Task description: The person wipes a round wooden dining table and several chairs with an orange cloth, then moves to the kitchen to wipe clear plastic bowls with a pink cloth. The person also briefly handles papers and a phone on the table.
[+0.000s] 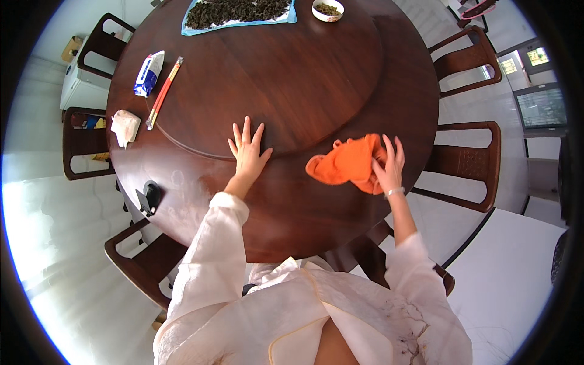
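My left hand (248, 153) rests with its fingers spread on the near edge of the round wooden turntable (273, 86), holding nothing. To the right, my right hand (389, 166) grips the side of a bunched orange cloth (349, 162), its thumb against the folds and its other fingers partly raised. The cloth lies over the dark wooden tabletop (292, 214); whether all of it touches the wood I cannot tell. A bracelet circles my right wrist.
Dark dried leaves (237, 11) cover a blue-edged sheet at the back, beside a white bowl (327, 10). At left are a wipes pack (149, 73), a red wrapped stick-like item (165, 93), tissues (125, 127) and a black stand (149, 196). Wooden chairs (470, 166) surround the table.
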`<state>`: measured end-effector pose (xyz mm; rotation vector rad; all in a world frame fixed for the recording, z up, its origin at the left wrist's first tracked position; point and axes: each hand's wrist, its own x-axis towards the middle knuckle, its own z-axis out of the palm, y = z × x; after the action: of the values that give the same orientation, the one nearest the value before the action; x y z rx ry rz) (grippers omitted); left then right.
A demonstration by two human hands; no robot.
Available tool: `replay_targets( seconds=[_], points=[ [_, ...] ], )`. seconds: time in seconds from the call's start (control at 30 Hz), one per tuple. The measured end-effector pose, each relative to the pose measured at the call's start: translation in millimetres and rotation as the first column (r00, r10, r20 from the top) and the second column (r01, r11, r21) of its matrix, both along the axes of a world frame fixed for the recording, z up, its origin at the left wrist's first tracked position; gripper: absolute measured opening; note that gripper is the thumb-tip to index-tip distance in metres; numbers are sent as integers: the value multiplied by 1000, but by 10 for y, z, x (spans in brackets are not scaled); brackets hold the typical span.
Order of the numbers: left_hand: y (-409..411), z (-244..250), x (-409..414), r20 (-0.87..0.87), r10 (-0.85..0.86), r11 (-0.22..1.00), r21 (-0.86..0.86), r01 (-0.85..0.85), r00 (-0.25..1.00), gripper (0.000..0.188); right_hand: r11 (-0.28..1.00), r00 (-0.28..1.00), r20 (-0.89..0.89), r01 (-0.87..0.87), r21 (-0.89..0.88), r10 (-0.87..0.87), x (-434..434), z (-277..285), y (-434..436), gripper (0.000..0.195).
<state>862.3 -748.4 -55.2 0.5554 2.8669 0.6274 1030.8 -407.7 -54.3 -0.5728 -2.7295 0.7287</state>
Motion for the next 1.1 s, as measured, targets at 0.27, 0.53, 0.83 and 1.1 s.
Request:
replay_targets(
  seconds=[0.27,0.53,0.83,1.1],
  points=[
    [-1049,603,2249,32,26,981,193,-32,999,50,949,900,362,-299,104,243,201,-22,-1651,75],
    [-1837,982,3571,204,389,902,116,-416,898,46,832,842,-53,-517,202,536,634,168,-1432,30],
    [-2165,824,3665,308,355,853,280,-441,883,44,846,762,374,436,307,-529,1234,-395,-664,66],
    [-2750,870,3571,283,254,844,403,-355,925,48,984,885,455,-156,83,102,482,-66,-3622,70]
  ],
)
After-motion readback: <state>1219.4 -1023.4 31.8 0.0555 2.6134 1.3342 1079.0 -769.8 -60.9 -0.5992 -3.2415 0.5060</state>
